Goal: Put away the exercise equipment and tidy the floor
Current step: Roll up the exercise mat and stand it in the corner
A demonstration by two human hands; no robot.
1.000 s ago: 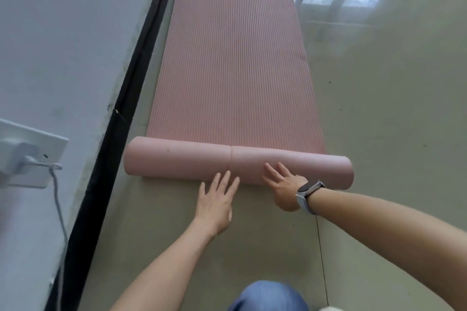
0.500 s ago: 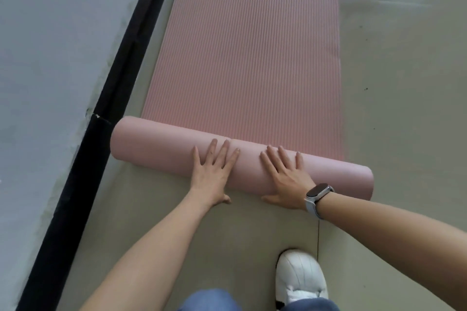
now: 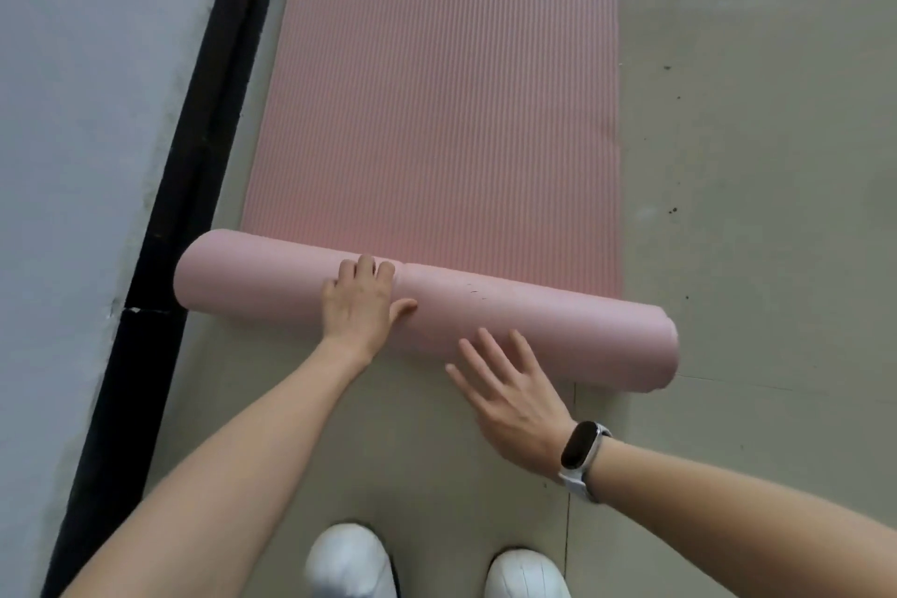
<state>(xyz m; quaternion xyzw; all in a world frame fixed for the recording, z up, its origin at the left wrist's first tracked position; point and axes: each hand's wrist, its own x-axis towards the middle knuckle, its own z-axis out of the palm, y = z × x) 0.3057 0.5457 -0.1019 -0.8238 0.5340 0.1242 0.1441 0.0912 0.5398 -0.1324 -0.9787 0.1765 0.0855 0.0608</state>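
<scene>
Soft, even daylight, fairly bright, no glare. Faint shadows lie under the rolled mat (image 3: 427, 306). The right hand (image 3: 514, 398) is slightly motion-blurred; wide-angle bending shows at the edges.

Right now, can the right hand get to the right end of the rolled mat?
Probably yes. The right hand is open at the near side of the rolled mat, and only bare floor lies between it and the roll's right end. The left hand rests further left.

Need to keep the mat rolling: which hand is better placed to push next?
Probably the left hand: it lies flat on top of the pink roll. The right hand sits low at its near side.
</scene>
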